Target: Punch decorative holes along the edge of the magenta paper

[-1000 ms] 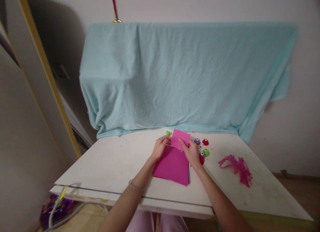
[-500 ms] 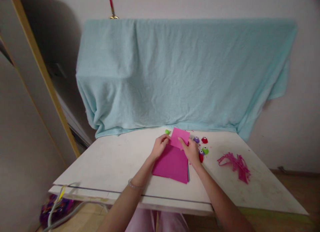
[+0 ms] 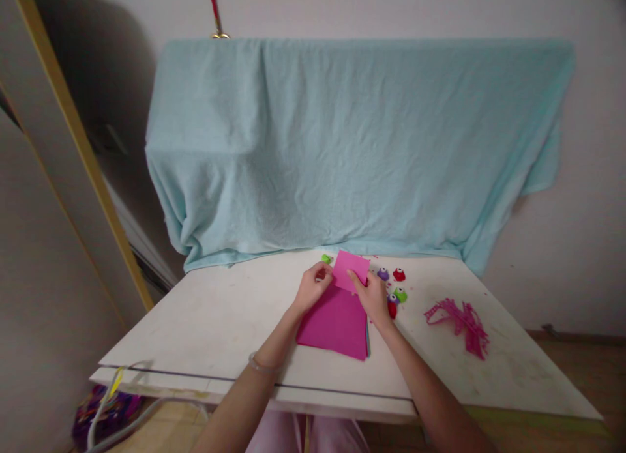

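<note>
Both hands pinch a small pink paper (image 3: 351,269), left hand (image 3: 313,289) at 9 o'clock, right hand (image 3: 372,298) at 5 o'clock. It sits above the big pink sheet (image 3: 335,322) on the counter (image 3: 220,322). Pulling too hard could rip it.

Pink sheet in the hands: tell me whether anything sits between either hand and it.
Nothing visible does. The left hand and the right hand both already pinch the small pink sheet directly, above the magenta paper stack.
</note>
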Motion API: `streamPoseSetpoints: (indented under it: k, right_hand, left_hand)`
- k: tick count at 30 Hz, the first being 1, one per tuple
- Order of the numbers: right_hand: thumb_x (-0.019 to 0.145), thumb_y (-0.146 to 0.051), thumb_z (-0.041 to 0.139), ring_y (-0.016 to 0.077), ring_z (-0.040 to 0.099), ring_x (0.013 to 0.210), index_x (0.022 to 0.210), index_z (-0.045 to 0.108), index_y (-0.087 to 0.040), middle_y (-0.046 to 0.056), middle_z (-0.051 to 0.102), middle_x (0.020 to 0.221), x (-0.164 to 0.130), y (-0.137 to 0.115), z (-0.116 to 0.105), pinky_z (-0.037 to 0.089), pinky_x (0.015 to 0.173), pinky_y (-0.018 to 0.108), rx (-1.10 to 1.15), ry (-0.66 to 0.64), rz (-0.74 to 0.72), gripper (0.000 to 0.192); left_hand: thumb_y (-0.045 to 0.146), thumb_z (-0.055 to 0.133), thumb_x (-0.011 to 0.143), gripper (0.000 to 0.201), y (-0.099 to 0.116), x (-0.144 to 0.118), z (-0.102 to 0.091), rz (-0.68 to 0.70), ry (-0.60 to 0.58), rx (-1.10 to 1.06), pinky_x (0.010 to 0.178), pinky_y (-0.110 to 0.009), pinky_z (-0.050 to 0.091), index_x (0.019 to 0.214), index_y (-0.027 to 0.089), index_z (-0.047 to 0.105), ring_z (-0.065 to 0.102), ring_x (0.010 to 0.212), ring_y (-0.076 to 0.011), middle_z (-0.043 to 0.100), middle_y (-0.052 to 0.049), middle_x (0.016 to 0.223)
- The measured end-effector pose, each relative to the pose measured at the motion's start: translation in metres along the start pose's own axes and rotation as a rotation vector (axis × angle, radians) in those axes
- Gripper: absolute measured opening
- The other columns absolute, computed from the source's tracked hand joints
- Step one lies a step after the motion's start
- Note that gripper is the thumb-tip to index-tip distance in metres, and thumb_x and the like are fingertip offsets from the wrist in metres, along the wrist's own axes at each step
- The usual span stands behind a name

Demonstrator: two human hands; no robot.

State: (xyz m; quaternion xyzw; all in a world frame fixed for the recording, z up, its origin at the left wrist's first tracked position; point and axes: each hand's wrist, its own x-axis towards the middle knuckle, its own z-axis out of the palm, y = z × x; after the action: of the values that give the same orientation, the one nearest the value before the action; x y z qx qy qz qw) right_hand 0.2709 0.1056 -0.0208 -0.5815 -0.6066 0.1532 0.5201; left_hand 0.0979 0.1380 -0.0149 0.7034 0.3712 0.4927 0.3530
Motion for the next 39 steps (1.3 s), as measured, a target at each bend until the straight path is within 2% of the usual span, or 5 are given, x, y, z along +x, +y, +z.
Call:
streamPoseSetpoints:
  k: [4,12,29,35,39]
  right_hand:
    - [0.085,-0.054,0.051,0.0200,0.063,0.059,0.076,0.066,-0.016,0.008,0.069,0.066,0.000,-0.003,-0.001,0.042,0.054,0.026,-0.090,0.049,-0.051,0.042]
    - [0.089,-0.051,0.048,0.0206,0.064,0.065,0.083,0.067,-0.016,0.011,0.071,0.076,-0.002,-0.006,-0.001,0.040,0.059,0.027,-0.275,0.088,-0.142,0.040]
    - [0.093,-0.043,0.042,0.0222,0.065,0.079,0.095,0.065,-0.018,0.010,0.070,0.087,-0.005,-0.011,0.005,0.045,0.071,0.029,-0.275,0.020,-0.262,0.034]
    - [0.093,-0.042,0.041,0.0213,0.064,0.085,0.095,0.065,-0.017,0.011,0.069,0.093,-0.005,-0.020,-0.001,0.045,0.078,0.030,-0.170,0.073,-0.283,0.034]
    - [0.089,-0.048,0.048,0.0209,0.062,0.071,0.086,0.067,-0.015,0.011,0.070,0.080,-0.001,-0.016,-0.006,0.044,0.067,0.029,-0.168,0.146,-0.198,0.038]
  left_hand:
    - [0.024,0.048,0.084,0.010,-0.002,0.000,0.000,0.029,-0.004,0.047,0.066,-0.021,0.045,0.081,0.017,0.055,0.058,0.068,-0.0124,0.061,0.000,0.074]
    - [0.021,0.050,0.084,0.011,-0.008,0.001,-0.001,0.095,0.037,0.323,0.068,-0.022,0.044,0.085,0.019,0.060,0.056,0.068,-0.0116,0.062,0.000,0.080]
    - [0.022,0.052,0.084,0.009,-0.007,-0.001,0.001,0.075,0.084,0.512,0.066,-0.021,0.040,0.084,0.022,0.062,0.054,0.066,-0.0108,0.060,0.001,0.081]
    - [0.026,0.055,0.083,0.010,-0.021,0.005,-0.010,-0.014,0.257,0.502,0.062,-0.023,0.039,0.081,0.021,0.063,0.056,0.065,-0.0131,0.061,-0.001,0.079]
    - [0.028,0.054,0.083,0.014,-0.033,0.012,-0.023,-0.077,0.355,0.320,0.066,-0.024,0.043,0.085,0.020,0.065,0.059,0.067,-0.0141,0.065,-0.002,0.082]
